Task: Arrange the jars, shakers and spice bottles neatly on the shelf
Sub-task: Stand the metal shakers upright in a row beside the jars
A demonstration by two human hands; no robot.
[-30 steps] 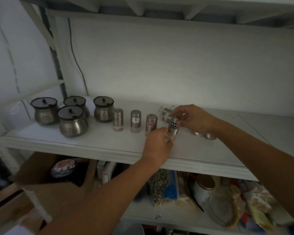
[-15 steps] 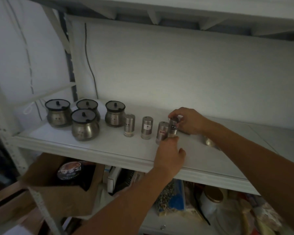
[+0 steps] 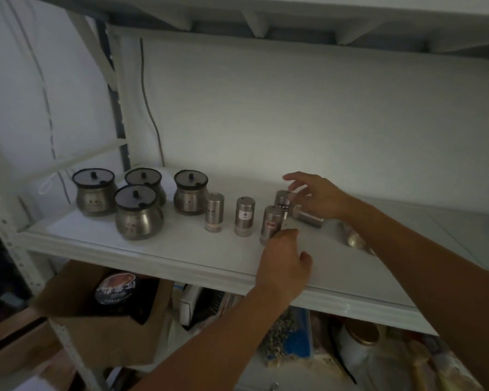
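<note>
Several round steel jars (image 3: 137, 213) with dark lids stand at the left of the white shelf (image 3: 158, 249). To their right, three steel shakers stand in a row: one (image 3: 214, 211), a second (image 3: 244, 216) and a third (image 3: 271, 221). A black-labelled shaker (image 3: 283, 203) stands upright just behind the third. My right hand (image 3: 319, 197) hovers over it with fingers spread, holding nothing. A spice bottle (image 3: 308, 217) lies on its side under that hand. My left hand (image 3: 285, 263) is loosely curled at the third shaker's base, with nothing held.
Another metal piece (image 3: 353, 238) lies on the shelf, partly hidden by my right forearm. The shelf below holds a cardboard box (image 3: 96, 334), a bag of grains (image 3: 288, 334) and a white jar (image 3: 356, 342). A white upright post (image 3: 12, 249) stands at the left.
My right hand has set the black-labelled shaker upright behind the third shaker and spread its fingers off it. My left hand has let go and dropped toward the shelf's front edge.
</note>
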